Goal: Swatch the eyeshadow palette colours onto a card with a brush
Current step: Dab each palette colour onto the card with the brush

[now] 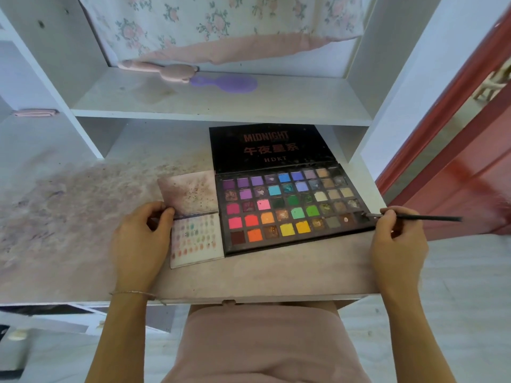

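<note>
Right hand pinches thin black brush, tip on a dark pan at 3 o'clock edge of open multicolour eyeshadow palette; black lid reads "MIDNIGHT", "HDKT". Left hand grips white swatch-dotted folded card, touching palette's 9 o'clock side.

Operator: both forearms bare, no sleeves visible. Left wrist carries one thin metallic bracelet. Lower body covered by a plain pale pink garment, smooth fabric, no visible markings.
</note>
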A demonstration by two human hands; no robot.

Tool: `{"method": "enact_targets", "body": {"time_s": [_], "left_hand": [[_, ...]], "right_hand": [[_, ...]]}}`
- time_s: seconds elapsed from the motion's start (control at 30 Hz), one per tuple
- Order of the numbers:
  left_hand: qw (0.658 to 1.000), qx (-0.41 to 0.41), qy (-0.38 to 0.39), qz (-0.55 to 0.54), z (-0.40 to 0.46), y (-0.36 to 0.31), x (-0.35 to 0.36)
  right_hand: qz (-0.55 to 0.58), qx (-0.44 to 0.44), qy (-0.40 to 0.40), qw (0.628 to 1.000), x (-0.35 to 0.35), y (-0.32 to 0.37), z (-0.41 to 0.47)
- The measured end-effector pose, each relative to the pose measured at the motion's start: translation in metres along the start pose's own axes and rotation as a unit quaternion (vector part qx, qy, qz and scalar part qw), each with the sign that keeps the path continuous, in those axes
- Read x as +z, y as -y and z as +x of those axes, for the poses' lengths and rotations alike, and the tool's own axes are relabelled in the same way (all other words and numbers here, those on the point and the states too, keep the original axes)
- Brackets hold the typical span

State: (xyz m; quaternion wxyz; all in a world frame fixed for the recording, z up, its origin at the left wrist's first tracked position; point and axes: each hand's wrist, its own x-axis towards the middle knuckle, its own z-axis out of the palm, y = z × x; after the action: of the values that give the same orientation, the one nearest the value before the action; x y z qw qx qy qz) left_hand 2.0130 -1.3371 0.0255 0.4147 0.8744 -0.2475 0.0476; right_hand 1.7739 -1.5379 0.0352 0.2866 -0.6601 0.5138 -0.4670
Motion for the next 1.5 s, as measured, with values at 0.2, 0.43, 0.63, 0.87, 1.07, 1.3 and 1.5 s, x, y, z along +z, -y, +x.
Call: {"method": "enact_targets", "body": {"time_s": [0.2, 0.43, 0.63, 0.87, 1.07, 1.3, 1.5], "left_hand": [[1.000, 0.002, 0.002, -0.005, 0.001, 0.002, 0.000], [1.000, 0.001, 0.001, -0.011, 0.000, 0.002, 0.000], [1.000, -0.002, 0.005, -0.010, 0.000, 0.001, 0.000], [1.000, -0.003, 0.006, -0.006, 0.000, 0.001, 0.000], [1.000, -0.010, 0.002, -0.001, 0.001, 0.001, 0.000], [1.000, -0.006, -0.005, -0.005, 0.000, 0.000, -0.001], [1.000, -0.002, -0.004, -0.002, 0.001, 0.002, 0.000]], "right_hand": [[-0.009, 0.006, 0.021, 1.000, 0.000, 0.001, 0.000], [-0.008, 0.008, 0.024, 1.000, 0.001, 0.003, -0.001], [0.015, 0.020, 0.018, 1.000, -0.001, 0.004, -0.001], [0.072, -0.020, 0.080, 0.994, 0.010, 0.012, -0.013], [0.137, -0.045, 0.197, 0.970, 0.034, 0.033, -0.040], [0.155, -0.092, 0.323, 0.929, 0.064, 0.062, -0.074], [0.116, -0.127, 0.379, 0.909, 0.078, 0.070, -0.081]]}}
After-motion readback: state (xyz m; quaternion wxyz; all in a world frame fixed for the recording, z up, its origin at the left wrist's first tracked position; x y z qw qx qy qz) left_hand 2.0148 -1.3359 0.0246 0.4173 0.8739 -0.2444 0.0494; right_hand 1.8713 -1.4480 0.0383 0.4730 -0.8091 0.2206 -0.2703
